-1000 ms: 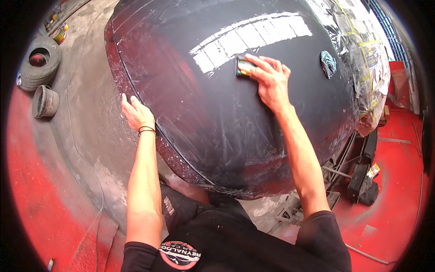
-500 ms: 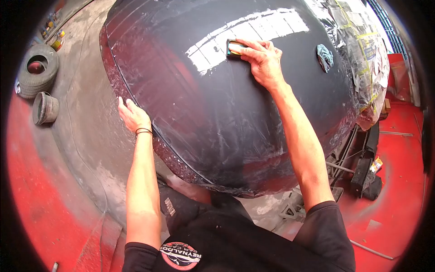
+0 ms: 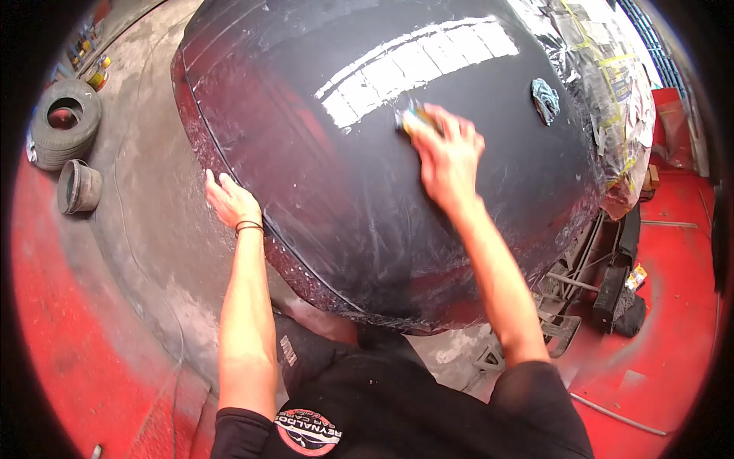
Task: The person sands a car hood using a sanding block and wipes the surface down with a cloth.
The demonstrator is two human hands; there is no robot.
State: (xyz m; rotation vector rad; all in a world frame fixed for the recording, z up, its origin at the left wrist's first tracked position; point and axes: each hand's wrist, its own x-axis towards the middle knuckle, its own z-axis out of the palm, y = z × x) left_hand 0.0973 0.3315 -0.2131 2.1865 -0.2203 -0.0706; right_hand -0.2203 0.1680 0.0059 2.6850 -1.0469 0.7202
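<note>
A dark, glossy car hood (image 3: 359,191) with whitish smears and reddish patches spreads in front of me. On its middle, just below the bright window reflection, my right hand (image 3: 451,157) grips a small sanding block (image 3: 413,121), blurred by motion and partly covered by the fingers. My left hand (image 3: 232,200) is at the hood's left edge, beside the speckled dark-red border, fingers apart and nothing in them. A crumpled blue-grey cloth (image 3: 546,102) lies on the hood to the right of my right hand.
Masking paper and plastic (image 3: 619,99) cover the car beyond the hood. At left on the floor are a tire (image 3: 67,141) and a bucket (image 3: 80,188), with a thin cable nearby. Metal stands and dark parts (image 3: 612,287) sit at the right on the red floor.
My right hand has drawn the sanding block down the hood, toward me and slightly right. The left hand has shifted slightly; the cloth stays on the hood.
</note>
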